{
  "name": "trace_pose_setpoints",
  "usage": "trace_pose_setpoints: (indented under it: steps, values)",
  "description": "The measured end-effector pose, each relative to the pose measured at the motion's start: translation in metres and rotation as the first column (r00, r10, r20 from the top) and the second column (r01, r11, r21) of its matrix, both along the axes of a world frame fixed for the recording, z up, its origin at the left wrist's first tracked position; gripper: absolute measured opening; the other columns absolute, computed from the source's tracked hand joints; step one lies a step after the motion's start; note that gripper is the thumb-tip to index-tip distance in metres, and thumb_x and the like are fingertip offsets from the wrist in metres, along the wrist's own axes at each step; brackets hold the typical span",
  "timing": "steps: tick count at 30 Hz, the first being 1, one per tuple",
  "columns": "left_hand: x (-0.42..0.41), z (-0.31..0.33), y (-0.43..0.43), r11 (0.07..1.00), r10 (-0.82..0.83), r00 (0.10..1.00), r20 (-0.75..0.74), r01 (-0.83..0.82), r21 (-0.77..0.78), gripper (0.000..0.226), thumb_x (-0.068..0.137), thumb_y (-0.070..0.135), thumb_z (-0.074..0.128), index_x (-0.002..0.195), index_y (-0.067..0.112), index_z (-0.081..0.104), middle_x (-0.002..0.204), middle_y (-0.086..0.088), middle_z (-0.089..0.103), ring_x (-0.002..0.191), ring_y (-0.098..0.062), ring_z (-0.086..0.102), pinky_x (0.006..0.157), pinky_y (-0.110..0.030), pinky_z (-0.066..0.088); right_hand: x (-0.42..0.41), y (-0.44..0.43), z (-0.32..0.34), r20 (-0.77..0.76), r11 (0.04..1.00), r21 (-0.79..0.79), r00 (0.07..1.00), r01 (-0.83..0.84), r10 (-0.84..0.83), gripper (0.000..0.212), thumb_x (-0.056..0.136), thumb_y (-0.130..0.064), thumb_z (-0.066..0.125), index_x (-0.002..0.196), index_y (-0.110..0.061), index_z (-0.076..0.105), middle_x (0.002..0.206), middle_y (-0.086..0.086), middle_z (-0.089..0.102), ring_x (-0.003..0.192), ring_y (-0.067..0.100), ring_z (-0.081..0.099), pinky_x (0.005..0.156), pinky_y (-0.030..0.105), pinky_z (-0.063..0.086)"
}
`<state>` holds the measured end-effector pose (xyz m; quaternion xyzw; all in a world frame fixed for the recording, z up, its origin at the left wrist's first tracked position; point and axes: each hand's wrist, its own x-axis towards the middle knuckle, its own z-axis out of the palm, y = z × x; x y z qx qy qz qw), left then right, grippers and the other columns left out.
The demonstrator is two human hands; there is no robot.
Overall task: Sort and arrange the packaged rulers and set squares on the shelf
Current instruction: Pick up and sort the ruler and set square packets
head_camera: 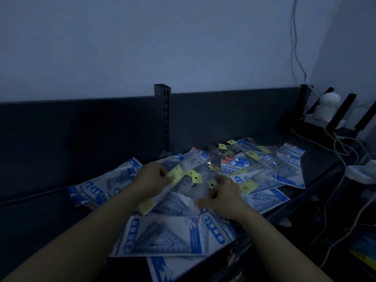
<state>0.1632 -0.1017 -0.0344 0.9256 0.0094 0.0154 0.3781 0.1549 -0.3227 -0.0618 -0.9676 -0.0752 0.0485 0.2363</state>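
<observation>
On a dark metal shelf (pixel 40 210), in front of a slotted post (pixel 162 110) that stands at the shelf's back panel, lies a loose heap of blue-and-white packets (pixel 158 235) of rulers and set squares. The heap spreads from left of the post's foot to well right of it. Light is very dim, and the print on most packets cannot be read; only a large "2" shows on the two nearest ones. The packets overlap so much that an exact count is impossible, though more than ten show. One is cut off by the lower edge of view. Yellow labels (pixel 247 186) number at least eight, several of them half covered.

Two bare forearms reach in from below. Just below the post, the left hand (pixel 151 177) has its fingers curled, pinching the edge of a clear packet (pixel 189 186) beside its yellow label. Right of that, the right hand (pixel 223 195) lies on clear plastic in the middle of the heap with fingers bent; blur hides whether they grip or only rest. What the clear packet contains is hard to make out.

Far right of the post, one white round device (pixel 327 106) sits at the shelf's end. Several pale cables (pixel 345 159) trail down beside it, their ends out of sight. A plain wall (pixel 142 47) rises behind the post.
</observation>
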Motion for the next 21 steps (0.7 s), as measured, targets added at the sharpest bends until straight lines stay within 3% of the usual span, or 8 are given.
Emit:
trace_pose_setpoints:
  steps: [4,7,9,11,13,17,19,21]
  values:
    - [-0.005,-0.001,0.007,0.996,0.046,0.999,-0.004,-0.046,-0.08,0.03,0.089,0.018,0.063,0.065,0.012,0.045,0.056,0.0,0.039,0.05,-0.011,0.038,0.048,-0.023,0.027,0.001,-0.006,0.006,0.014,0.941,0.324,0.994,0.095,-0.105,0.042,0.073,-0.042,0.077,0.068,-0.007,0.056,0.133,0.014,0.05,0.13,0.018,0.04,0.096,0.024,0.034]
    - [-0.006,0.003,0.006,0.988,0.077,0.997,-0.022,-0.08,-0.133,0.021,0.091,0.022,0.061,0.075,0.011,0.052,0.065,-0.005,0.045,0.054,-0.012,0.043,0.048,-0.023,0.029,-0.002,-0.012,0.019,-0.011,0.864,0.47,0.98,0.183,-0.201,0.038,0.083,-0.021,0.072,0.056,0.0,0.055,0.121,0.018,0.061,0.118,0.016,0.051,0.092,0.027,0.038]
    - [-0.003,0.006,0.001,0.987,0.089,0.996,-0.021,-0.091,-0.131,0.019,0.092,0.023,0.059,0.077,0.011,0.056,0.07,-0.007,0.052,0.057,-0.014,0.046,0.05,-0.024,0.032,0.003,-0.019,0.024,-0.037,0.799,0.537,0.954,0.269,-0.296,0.037,0.085,-0.022,0.07,0.064,0.007,0.061,0.103,0.01,0.066,0.082,0.016,0.061,0.073,0.031,0.043]
    - [0.001,0.009,-0.006,0.985,0.096,0.995,-0.025,-0.098,-0.145,0.021,0.092,0.022,0.058,0.074,0.014,0.054,0.074,-0.009,0.053,0.061,-0.017,0.048,0.054,-0.025,0.033,0.008,-0.026,0.03,-0.099,0.712,0.609,0.924,0.349,-0.368,0.032,0.087,-0.021,0.067,0.068,0.003,0.059,0.068,0.014,0.059,0.051,0.018,0.048,0.054,0.03,0.038]
    - [0.007,0.012,-0.014,0.977,0.087,0.995,-0.051,-0.096,-0.192,0.017,0.092,0.02,0.058,0.078,0.013,0.055,0.079,-0.012,0.054,0.067,-0.019,0.05,0.057,-0.026,0.034,0.017,-0.035,0.036,-0.165,0.635,0.648,0.891,0.421,-0.422,0.028,0.089,-0.017,0.062,0.065,-0.007,0.052,0.055,0.011,0.045,0.044,0.017,0.037,0.047,0.027,0.03]
    - [0.025,0.013,-0.038,0.955,0.087,0.99,-0.11,-0.114,-0.275,0.019,0.091,0.012,0.059,0.073,0.012,0.051,0.081,-0.012,0.05,0.072,-0.019,0.049,0.062,-0.027,0.035,0.045,-0.049,0.041,-0.219,0.633,0.604,0.864,0.485,-0.453,0.029,0.091,-0.01,0.053,0.063,-0.013,0.045,0.06,0.005,0.044,0.049,0.016,0.04,0.051,0.027,0.037]
    - [0.034,0.013,-0.052,0.96,0.096,0.987,-0.126,-0.125,-0.25,0.024,0.091,0.008,0.056,0.069,0.012,0.046,0.072,-0.01,0.046,0.068,-0.018,0.046,0.059,-0.026,0.033,0.061,-0.051,0.04,-0.234,0.683,0.535,0.864,0.498,-0.447,0.03,0.092,-0.011,0.052,0.065,-0.021,0.044,0.069,-0.002,0.046,0.058,0.009,0.043,0.066,0.027,0.046]
    - [0.046,0.01,-0.064,0.971,0.101,0.986,-0.131,-0.126,-0.201,0.035,0.091,0.005,0.053,0.061,0.018,0.039,0.064,0.0,0.041,0.068,-0.018,0.046,0.066,-0.023,0.038,0.071,-0.047,0.039,-0.228,0.699,0.505,0.859,0.507,-0.458,0.032,0.094,-0.011,0.05,0.065,-0.024,0.04,0.071,-0.005,0.043,0.06,0.006,0.04,0.066,0.023,0.045]
